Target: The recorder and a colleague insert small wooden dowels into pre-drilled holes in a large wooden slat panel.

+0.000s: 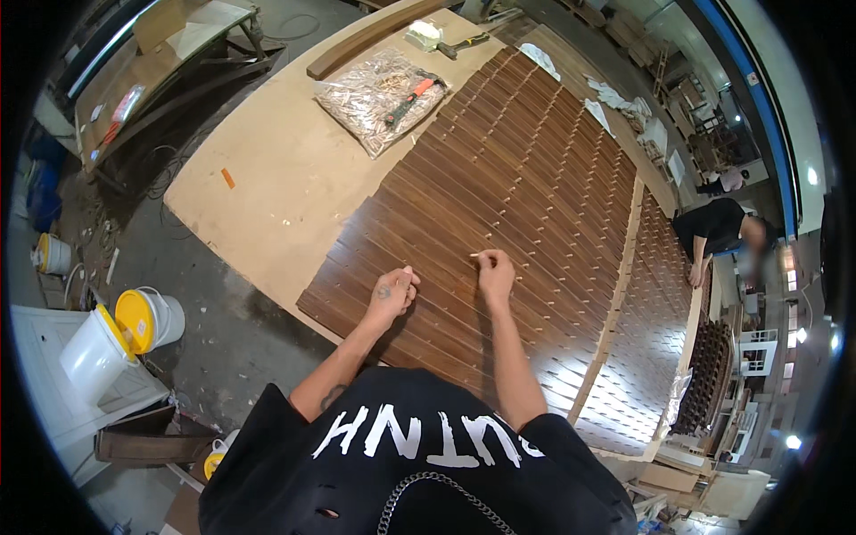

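The person leans over a dark slatted wood panel (535, 178) lying on a pale worktop (276, 169). The left hand (390, 294) rests on the near slats with its fingers curled in; whether it holds anything cannot be told. Just beside it, the right hand (494, 273) pinches a small pale wooden peg (475, 256) between fingertips, right above the panel's surface. Rows of similar pegs stud the slats beyond. Farther off, a clear plastic bag of pegs (379, 89) sits on the worktop with an orange-handled tool (408, 98) on top. At the far right edge another person (718, 227) bends over the panel.
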Action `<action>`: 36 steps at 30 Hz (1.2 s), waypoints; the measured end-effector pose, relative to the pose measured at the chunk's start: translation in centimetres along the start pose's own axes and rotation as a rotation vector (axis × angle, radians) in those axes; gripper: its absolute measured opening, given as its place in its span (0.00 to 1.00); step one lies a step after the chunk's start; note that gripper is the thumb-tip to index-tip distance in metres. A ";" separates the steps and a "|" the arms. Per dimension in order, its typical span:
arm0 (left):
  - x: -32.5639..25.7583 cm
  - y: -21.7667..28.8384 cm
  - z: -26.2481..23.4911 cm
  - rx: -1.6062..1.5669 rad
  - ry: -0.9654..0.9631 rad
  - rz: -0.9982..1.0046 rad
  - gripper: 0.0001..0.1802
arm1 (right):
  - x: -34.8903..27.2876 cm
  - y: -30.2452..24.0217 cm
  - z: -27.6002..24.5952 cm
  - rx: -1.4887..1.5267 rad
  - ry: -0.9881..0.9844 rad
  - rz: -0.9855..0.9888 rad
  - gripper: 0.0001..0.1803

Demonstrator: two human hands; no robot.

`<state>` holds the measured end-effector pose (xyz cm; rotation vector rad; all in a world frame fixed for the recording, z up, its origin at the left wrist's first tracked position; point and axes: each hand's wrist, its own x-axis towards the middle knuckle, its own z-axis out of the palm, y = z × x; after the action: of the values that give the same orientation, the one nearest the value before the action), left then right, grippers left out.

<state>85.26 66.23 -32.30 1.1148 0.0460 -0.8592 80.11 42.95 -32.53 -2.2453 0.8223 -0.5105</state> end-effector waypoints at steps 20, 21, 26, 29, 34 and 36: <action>0.2 -0.2 -5.3 -0.235 -0.255 -0.198 0.12 | 4.3 2.4 0.4 -0.500 -0.200 -0.275 0.15; -1.2 1.4 -4.4 -0.183 -0.223 -0.205 0.12 | 4.0 0.6 0.1 -0.511 -0.255 -0.239 0.10; -1.6 0.8 -3.6 0.030 -0.247 -0.017 0.22 | 3.6 0.0 0.0 -0.496 -0.229 -0.171 0.08; -2.2 1.7 -3.5 0.036 -0.170 -0.056 0.23 | 3.5 0.3 0.4 -0.458 -0.169 -0.179 0.07; -3.4 3.1 -4.3 0.044 -0.103 -0.158 0.24 | 4.8 0.4 0.8 -0.487 -0.203 -0.176 0.07; -3.8 3.1 -4.1 0.024 -0.116 -0.138 0.23 | 5.6 0.1 0.5 -0.526 -0.238 -0.140 0.07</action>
<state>86.12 72.19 -30.22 1.0917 0.0164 -1.0489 84.44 39.37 -32.25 -2.7913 0.7377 -0.0822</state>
